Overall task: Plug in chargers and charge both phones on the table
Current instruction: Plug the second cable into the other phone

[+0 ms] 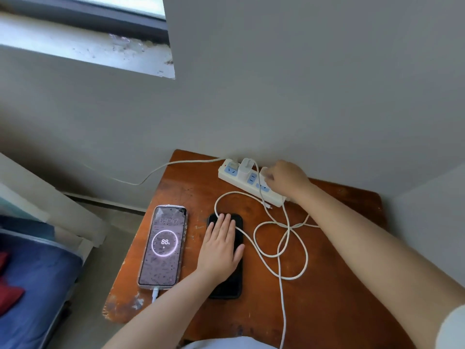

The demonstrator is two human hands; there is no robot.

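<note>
On the brown table (pixel 327 311) lie two phones. The left phone (pixel 163 248) has a lit screen showing 88% and a white cable (pixel 154 294) plugged into its near end. The black phone (pixel 231 278) lies dark beside it, and my left hand (pixel 221 245) rests flat on it with fingers spread. A white power strip (pixel 227 176) sits at the far edge by the wall, with one white charger (pixel 245 168) plugged in. My right hand (pixel 286 178) grips a second white charger (pixel 264 171) at the strip. A loose white cable (pixel 279 250) loops across the table.
The grey wall stands right behind the strip. The strip's own cord (pixel 156 172) trails off the table's far left. A bed with blue bedding (pixel 32 285) lies to the left, below a window sill (pixel 88 46).
</note>
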